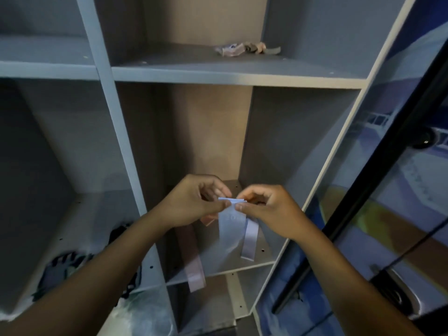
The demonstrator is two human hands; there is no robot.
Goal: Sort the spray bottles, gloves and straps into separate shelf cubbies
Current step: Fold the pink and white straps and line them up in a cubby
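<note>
Left hand (194, 202) and right hand (264, 209), fingers curled, pinching folded pale blue strap (231, 224) at frame centre, before middle cubby (286, 146); pink strap (192, 258) hanging lower; crumpled bits (244, 49) in upper cubby; gloves (60, 270) lower left.

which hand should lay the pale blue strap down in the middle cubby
Probably the right hand. Both hands pinch the folded pale blue strap, but pink straps lie under the left hand, while the bare cubby floor is on the right.
</note>
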